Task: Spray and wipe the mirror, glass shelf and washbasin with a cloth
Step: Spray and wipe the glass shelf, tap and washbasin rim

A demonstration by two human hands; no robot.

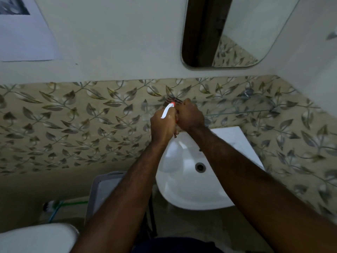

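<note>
Holding the sprayer [168, 110] in the left hand [161, 126] and a bunched cloth [172, 100] in the right hand [189, 115] above the basin [184, 181], aim squarely at the shelf [237, 111] and mist lightly before wiping.

The wall [109, 42] was plain and pale up top. Lower down it had tiles [63, 115] with a leaf pattern. A paper [23, 37] hung on the wall at the left. The room was dim.
</note>
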